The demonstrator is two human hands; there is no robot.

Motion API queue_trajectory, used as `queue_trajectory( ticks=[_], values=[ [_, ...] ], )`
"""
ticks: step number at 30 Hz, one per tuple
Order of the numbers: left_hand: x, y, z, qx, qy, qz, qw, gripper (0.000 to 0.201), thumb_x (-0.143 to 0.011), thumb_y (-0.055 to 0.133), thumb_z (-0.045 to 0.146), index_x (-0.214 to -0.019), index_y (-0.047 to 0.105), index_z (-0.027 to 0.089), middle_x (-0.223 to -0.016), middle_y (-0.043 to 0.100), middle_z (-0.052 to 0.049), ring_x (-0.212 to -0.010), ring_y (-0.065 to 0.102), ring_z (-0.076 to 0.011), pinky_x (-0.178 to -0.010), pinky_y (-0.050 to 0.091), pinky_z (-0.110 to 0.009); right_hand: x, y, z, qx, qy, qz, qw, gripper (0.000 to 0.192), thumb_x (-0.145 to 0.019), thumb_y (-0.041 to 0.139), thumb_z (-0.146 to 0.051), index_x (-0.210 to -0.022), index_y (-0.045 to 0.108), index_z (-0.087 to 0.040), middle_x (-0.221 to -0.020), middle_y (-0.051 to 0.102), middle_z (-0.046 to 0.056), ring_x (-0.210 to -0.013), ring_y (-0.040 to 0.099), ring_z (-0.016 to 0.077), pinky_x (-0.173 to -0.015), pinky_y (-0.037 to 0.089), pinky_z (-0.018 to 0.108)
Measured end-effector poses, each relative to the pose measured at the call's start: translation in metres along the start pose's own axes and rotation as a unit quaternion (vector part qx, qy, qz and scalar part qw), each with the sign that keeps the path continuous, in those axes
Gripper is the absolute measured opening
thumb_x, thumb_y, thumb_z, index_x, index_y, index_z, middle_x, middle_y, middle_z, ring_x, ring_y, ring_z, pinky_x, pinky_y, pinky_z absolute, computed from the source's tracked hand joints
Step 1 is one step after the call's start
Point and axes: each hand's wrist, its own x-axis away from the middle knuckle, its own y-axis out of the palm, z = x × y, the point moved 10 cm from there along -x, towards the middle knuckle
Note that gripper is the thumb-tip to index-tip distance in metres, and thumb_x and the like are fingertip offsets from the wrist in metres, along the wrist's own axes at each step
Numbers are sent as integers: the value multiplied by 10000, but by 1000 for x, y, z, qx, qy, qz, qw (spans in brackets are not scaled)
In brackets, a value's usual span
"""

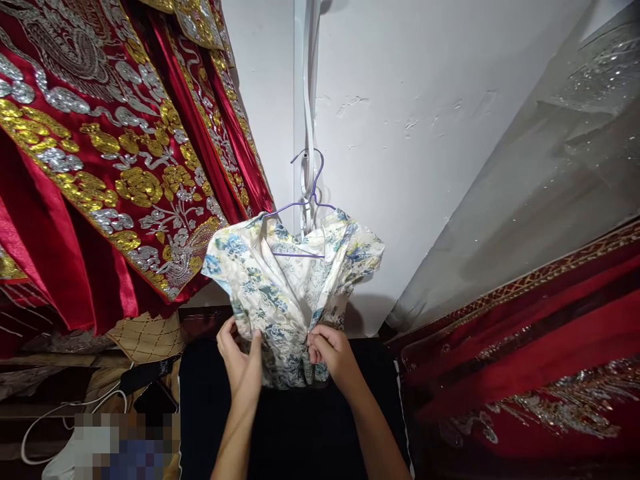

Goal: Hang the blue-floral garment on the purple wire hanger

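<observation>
A cream short-sleeved blouse (270, 300) with blue and yellow flowers hangs from a purple wire hanger (317, 180). Its neckline falls open in a deep V, and the hanger's bar shows inside. At the bottom of the V, my right hand (330, 350) pinches the front edge with curled fingers. My left hand (240, 353) is at the blouse's left side, thumb over the front and fingers by the side edge, spread apart. Whether it grips any cloth is hard to see. The lower part of the blouse is foreshortened, so its full length does not show.
The hanger hooks onto a white strap (309, 100) against a white wall (400, 167). Red embroidered garments (140, 173) hang close on the left. More red cloth (550, 347) is under clear plastic at right. A black surface (290, 433) lies below; a white cable (45, 423) is at lower left.
</observation>
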Motion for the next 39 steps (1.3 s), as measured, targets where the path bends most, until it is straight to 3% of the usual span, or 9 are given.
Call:
queue_trajectory(
  ticks=[3,6,8,16,20,28,33,36,39],
  values=[
    [20,19,25,-58,115,28,991,482,-777,768,351,-1218,598,254,-1362,523,-128,-1367,419,-332,-1176,289,-439,0,5,-2,7,-7,4,1000,203,-840,614,-315,-678,608,-192,-512,567,-10,-509,501,145,-550,370,275],
    [37,69,26,-44,93,-117,988,181,-837,674,299,-1006,655,239,-1089,636,-95,-1112,581,-294,-1008,424,-382,1,12,-3,-7,-13,-4,1000,205,-819,663,-331,-689,594,-188,-521,550,-22,-510,490,132,-539,361,263],
    [44,88,23,-50,63,-172,982,71,-885,596,293,-871,619,227,-882,628,-63,-914,604,-256,-849,457,-336,2,14,-2,-24,-8,-14,1000,223,-807,686,-348,-689,582,-190,-507,532,-30,-501,475,125,-531,350,258],
    [51,104,17,-70,141,-223,962,210,-968,509,288,-776,515,203,-763,527,-10,-741,511,-167,-708,395,-272,3,0,-3,-34,82,-53,995,325,-879,579,-426,-660,616,-188,-430,495,-18,-429,351,110,-496,266,284],
    [57,117,7,-97,152,-252,951,239,-975,511,283,-759,454,198,-747,471,8,-693,461,-140,-655,346,-253,-18,-26,-49,-46,24,15,999,329,-852,602,-464,-679,654,-189,-441,485,-25,-429,343,109,-475,240,279],
    [61,145,0,-127,178,-300,928,199,-945,506,220,-769,416,200,-752,473,6,-657,441,-129,-605,285,-253,-61,-54,-182,-77,-104,47,991,294,-788,723,-426,-739,698,-137,-493,543,-19,-413,391,65,-405,230,213],
    [58,147,-10,-127,157,-312,929,202,-905,560,214,-740,443,197,-712,491,8,-620,439,-128,-585,304,-256,-62,-46,-212,-44,-157,47,985,245,-839,664,-364,-767,706,-133,-498,581,1,-414,434,75,-391,263,201],
    [43,146,20,-86,145,-310,936,118,-898,619,258,-828,545,199,-744,568,-3,-623,489,-138,-597,384,-268,-56,-33,-208,-12,-175,27,984,252,-908,576,-346,-793,690,-153,-507,596,-4,-431,441,80,-425,305,198],
    [15,136,100,0,221,-256,941,161,-951,592,304,-1091,605,225,-831,646,-40,-711,564,-180,-676,473,-324,-48,-27,-207,6,-191,26,981,244,-919,542,-306,-768,670,-163,-484,572,-19,-443,443,81,-455,319,200]
  ],
)
